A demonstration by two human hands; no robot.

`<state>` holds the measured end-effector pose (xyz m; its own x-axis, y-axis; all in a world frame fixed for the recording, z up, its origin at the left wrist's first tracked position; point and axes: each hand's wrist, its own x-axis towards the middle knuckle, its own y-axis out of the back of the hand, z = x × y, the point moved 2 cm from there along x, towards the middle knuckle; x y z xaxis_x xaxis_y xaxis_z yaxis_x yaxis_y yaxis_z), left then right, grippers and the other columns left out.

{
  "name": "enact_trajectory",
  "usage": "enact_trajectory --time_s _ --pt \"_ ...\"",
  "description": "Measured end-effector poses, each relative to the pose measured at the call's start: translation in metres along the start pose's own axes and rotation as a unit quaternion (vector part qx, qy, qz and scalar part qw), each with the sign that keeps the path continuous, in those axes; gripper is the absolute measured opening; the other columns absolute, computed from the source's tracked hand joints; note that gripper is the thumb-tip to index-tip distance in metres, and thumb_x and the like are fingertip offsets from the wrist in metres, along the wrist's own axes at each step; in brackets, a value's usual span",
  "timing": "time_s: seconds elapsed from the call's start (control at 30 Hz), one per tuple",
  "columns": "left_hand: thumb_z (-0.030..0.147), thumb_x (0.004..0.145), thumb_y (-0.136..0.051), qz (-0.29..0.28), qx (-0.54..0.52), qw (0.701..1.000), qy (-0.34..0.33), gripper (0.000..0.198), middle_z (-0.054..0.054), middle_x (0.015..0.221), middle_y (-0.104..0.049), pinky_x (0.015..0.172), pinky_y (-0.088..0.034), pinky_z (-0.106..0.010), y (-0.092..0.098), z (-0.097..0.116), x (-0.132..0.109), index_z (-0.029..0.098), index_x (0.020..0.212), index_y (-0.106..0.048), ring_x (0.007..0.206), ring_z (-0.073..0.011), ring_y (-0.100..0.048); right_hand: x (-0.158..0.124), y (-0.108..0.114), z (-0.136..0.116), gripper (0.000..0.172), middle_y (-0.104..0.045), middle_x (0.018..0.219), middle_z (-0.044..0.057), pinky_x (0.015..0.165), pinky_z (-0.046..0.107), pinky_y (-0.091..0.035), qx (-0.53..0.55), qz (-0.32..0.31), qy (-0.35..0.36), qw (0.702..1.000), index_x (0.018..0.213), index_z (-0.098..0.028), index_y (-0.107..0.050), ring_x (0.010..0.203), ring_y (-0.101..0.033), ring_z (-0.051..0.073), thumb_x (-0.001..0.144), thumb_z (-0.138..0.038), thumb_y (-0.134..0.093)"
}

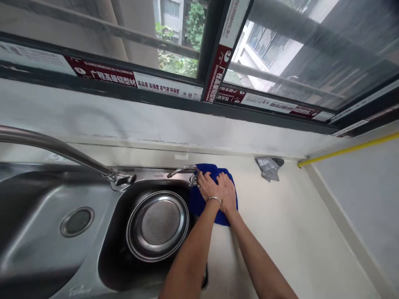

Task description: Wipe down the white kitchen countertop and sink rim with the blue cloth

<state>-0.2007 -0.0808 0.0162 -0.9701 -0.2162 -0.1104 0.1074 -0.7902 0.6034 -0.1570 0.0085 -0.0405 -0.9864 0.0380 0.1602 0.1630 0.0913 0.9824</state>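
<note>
A blue cloth lies folded on the countertop beside the sink's right edge. Both hands press down on it from above. My left hand, with a silver bracelet at the wrist, rests on the cloth with its fingers spread, close to a small curved faucet. Right beside it, and partly touching it, my right hand lies flat on the cloth, fingers stretched out. The cloth under the palms is hidden.
A round metal pan sits in the right basin of the steel sink. A large faucet arches over the left basin. Crumpled silvery plastic lies on the pale countertop near the wall. A yellow pipe runs along the right wall.
</note>
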Motion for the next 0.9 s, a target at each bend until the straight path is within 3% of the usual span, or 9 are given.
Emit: enact_trajectory --time_s 0.2,0.33,0.53,0.67,0.77,0.9 --pt "0.031 0.085 -0.055 -0.025 0.019 0.999 -0.008 0.042 -0.019 0.151 -0.048 0.119 -0.042 -0.049 0.000 -0.008 0.000 0.018 0.125 -0.060 0.142 -0.0341 -0.048 0.012 0.006 0.001 0.053 -0.031 0.170 0.016 0.127 0.047 -0.020 -0.028 -0.021 0.027 0.999 0.151 -0.010 -0.051 0.159 -0.021 0.029 0.102 -0.029 -0.046" --pt "0.028 0.081 -0.059 -0.056 0.031 0.997 -0.037 0.054 -0.021 0.154 -0.046 0.121 -0.041 -0.048 0.009 -0.011 -0.004 0.017 0.133 -0.058 0.146 -0.0343 -0.045 0.006 0.008 -0.001 0.055 -0.037 0.167 0.015 0.126 0.045 -0.024 -0.022 0.000 0.018 1.000 0.156 -0.012 -0.045 0.157 -0.027 0.026 0.103 -0.024 -0.040" --pt "0.031 0.079 -0.063 -0.108 0.038 0.992 -0.048 0.067 -0.028 0.160 -0.038 0.121 -0.041 -0.054 0.024 -0.014 -0.020 0.012 0.142 -0.054 0.145 -0.0419 -0.047 -0.033 0.008 0.000 0.061 -0.039 0.166 0.016 0.125 0.047 -0.029 -0.011 0.034 0.022 0.999 0.164 -0.012 -0.028 0.156 -0.029 0.025 0.105 -0.023 -0.031" --pt "0.028 0.076 -0.067 -0.133 0.028 0.989 -0.052 0.077 -0.032 0.164 -0.032 0.124 -0.035 -0.061 0.031 -0.026 -0.050 0.011 0.148 -0.048 0.153 -0.0487 -0.035 -0.065 0.007 0.011 0.064 -0.037 0.167 0.015 0.124 0.050 -0.033 0.001 0.037 0.014 0.999 0.167 -0.016 -0.019 0.157 -0.028 0.026 0.105 -0.027 -0.030" --pt "0.028 0.079 -0.065 -0.150 0.011 0.986 -0.069 0.072 -0.030 0.168 -0.027 0.127 -0.032 -0.063 0.036 -0.039 -0.071 0.013 0.148 -0.050 0.157 -0.0486 -0.027 -0.070 0.015 0.025 0.061 -0.039 0.166 0.015 0.122 0.050 -0.035 -0.005 0.008 0.027 1.000 0.165 -0.016 -0.027 0.156 -0.031 0.026 0.105 -0.029 -0.031" --pt "0.016 0.073 -0.067 -0.183 -0.016 0.970 -0.157 0.071 -0.020 0.173 -0.025 0.130 -0.034 -0.055 0.048 -0.057 -0.083 0.018 0.143 -0.056 0.160 -0.0390 -0.024 -0.045 0.046 0.036 0.057 -0.051 0.157 0.016 0.121 0.056 -0.034 -0.063 -0.007 0.002 0.998 0.158 -0.017 -0.042 0.147 -0.044 0.029 0.102 -0.026 -0.035"
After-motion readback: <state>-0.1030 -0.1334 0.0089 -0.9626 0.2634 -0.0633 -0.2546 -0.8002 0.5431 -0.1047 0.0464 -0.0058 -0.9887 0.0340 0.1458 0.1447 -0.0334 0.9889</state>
